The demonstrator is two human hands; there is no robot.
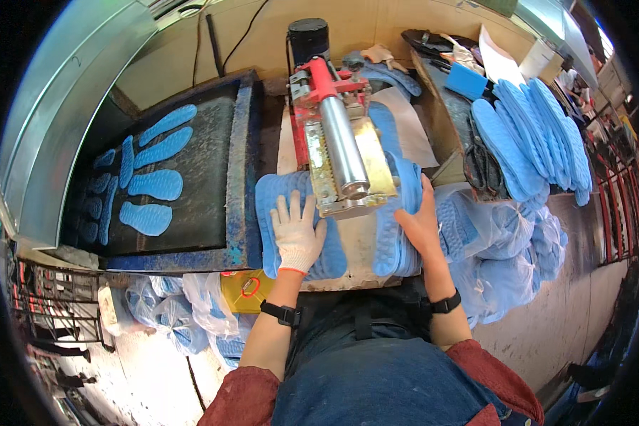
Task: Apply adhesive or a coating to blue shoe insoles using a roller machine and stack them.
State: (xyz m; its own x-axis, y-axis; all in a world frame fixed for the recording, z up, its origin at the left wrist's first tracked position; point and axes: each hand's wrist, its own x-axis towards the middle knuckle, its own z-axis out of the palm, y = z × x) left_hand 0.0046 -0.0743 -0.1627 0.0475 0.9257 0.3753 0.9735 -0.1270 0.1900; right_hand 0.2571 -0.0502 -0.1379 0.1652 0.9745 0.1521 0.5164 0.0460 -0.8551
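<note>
At the centre of the frame, the gloved left hand (296, 231) lies on blue insoles (268, 195), fingers slightly spread. Right of centre, the bare right hand (420, 226) touches a second insole stack (386, 245), thumb parted from forefinger; whether it pinches, I cannot tell. Markings on the yellow container (243, 302), below left of centre, are illegible.

Workshop: roller machine (343, 145), stacked blue insoles (388, 248) beside it, dark framed bed (206, 156), filled plastic bags (505, 280) on floor (149, 369).
</note>
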